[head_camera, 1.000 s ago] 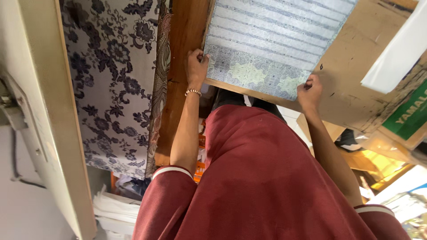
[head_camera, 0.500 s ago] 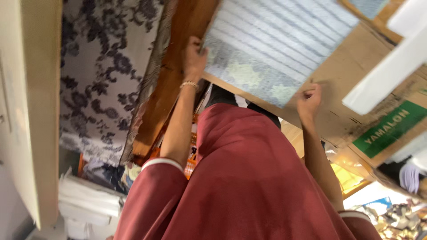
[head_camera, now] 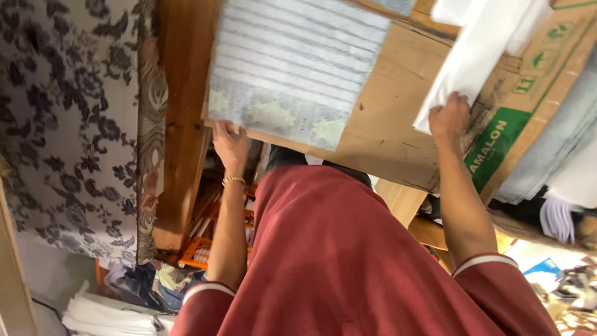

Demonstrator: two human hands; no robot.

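Striped cloth (head_camera: 292, 68) pinched by left fingers (head_camera: 229, 142); right fingers (head_camera: 449, 115) clamp white sheet (head_camera: 479, 56).

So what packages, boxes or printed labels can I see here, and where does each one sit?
Striped grey-white flat packet: top centre, rectangular, pale yellow-green motifs along its lower edge, held by the left hand.
Cardboard sheet: brown, flat, under the packet.
Green label: right, a printed panel on the cardboard.
White flat packet: upper right, touched by the right hand.
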